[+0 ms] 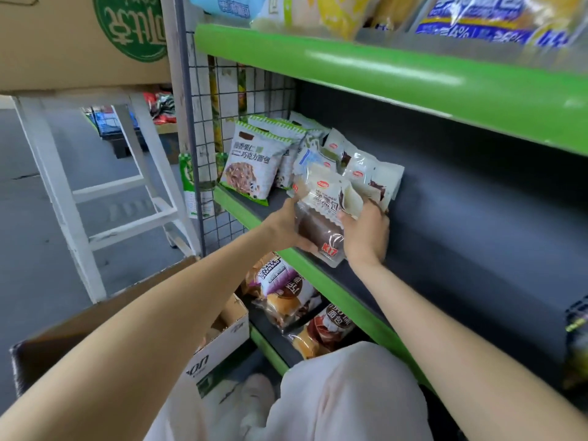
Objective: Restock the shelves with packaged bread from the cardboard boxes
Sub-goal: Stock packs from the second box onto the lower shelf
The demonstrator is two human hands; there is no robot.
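**Bread packet at the middle shelf**

Head view: the left hand (288,222) and right hand (366,232) are both gripping one bread packet (323,224), fingers clenched on its sides, over the middle shelf (318,275) beside stacked packets (359,168).

The top-shelf bags (471,17) run off the upper edge, their print smeared by blur. The hanging carton (79,36) is cut off at the top left corner. Fingers (374,206) of the right hand (366,233) vanish behind the bread packet (324,218). The left arm (127,338) hides most of the open box (222,338). At the right edge, a dark packet (577,332) is too blurred to read.
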